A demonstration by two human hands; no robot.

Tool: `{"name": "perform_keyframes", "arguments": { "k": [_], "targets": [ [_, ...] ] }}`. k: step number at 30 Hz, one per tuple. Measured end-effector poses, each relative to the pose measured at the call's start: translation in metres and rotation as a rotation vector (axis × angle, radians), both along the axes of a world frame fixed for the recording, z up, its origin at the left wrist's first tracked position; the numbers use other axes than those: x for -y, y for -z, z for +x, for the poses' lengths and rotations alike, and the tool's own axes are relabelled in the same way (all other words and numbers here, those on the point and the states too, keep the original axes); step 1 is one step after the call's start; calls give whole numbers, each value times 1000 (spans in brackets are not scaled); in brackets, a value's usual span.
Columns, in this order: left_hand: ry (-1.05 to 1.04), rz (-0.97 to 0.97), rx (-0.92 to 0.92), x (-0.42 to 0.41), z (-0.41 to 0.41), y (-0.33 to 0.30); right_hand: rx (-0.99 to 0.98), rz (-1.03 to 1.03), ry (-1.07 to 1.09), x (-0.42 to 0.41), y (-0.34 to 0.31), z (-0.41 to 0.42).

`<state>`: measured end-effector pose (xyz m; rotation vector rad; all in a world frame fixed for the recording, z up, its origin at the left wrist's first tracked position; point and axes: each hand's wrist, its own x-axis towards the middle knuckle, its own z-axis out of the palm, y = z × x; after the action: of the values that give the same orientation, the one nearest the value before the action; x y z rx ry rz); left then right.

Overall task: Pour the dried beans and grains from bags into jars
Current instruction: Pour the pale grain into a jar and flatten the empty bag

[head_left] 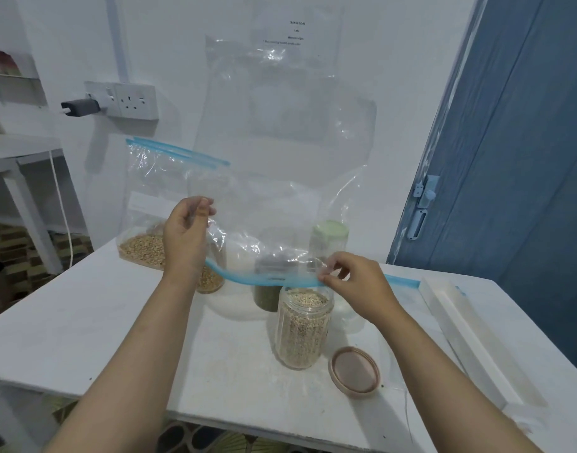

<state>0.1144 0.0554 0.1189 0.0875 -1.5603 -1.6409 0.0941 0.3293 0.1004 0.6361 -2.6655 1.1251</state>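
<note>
A large clear zip bag (280, 132) hangs upside down over the table, its blue zip edge (271, 281) just above an open jar (302, 331) full of pale grains. The bag looks empty. My left hand (186, 233) pinches the bag's plastic at the left side. My right hand (349, 282) pinches the blue zip edge over the jar's mouth. A second zip bag (150, 204) with tan beans in its bottom stands at the back left. Behind the held bag stand a jar of tan beans (212, 279), a jar of green grains (267, 297) and a green-lidded jar (329, 237).
The jar's brown lid (354, 372) lies upside down on the white table (101, 322) to the right of the open jar. A long white box (470, 338) lies along the table's right side. A blue door (509, 158) is at right, a wall socket (133, 99) behind.
</note>
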Motion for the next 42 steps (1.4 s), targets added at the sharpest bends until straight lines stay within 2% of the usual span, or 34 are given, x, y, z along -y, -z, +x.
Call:
{"name": "perform_keyframes", "arguments": {
  "k": [5,12,25,32,42],
  "targets": [
    [-3,22,5,4,-1,1,88,-67,-75,2,-2,5],
    [-9,30,11,5,-2,4,100,-156,-102,0,3,11],
    [-6,28,-6,1,-6,7,113,-78,-113,-3,5,7],
    [-9,50,-31,3,-9,9,65,93,-144,-9,11,5],
    [-33,34,-16,3,-10,13,-18,-128,-85,-1,6,12]
  ]
}}
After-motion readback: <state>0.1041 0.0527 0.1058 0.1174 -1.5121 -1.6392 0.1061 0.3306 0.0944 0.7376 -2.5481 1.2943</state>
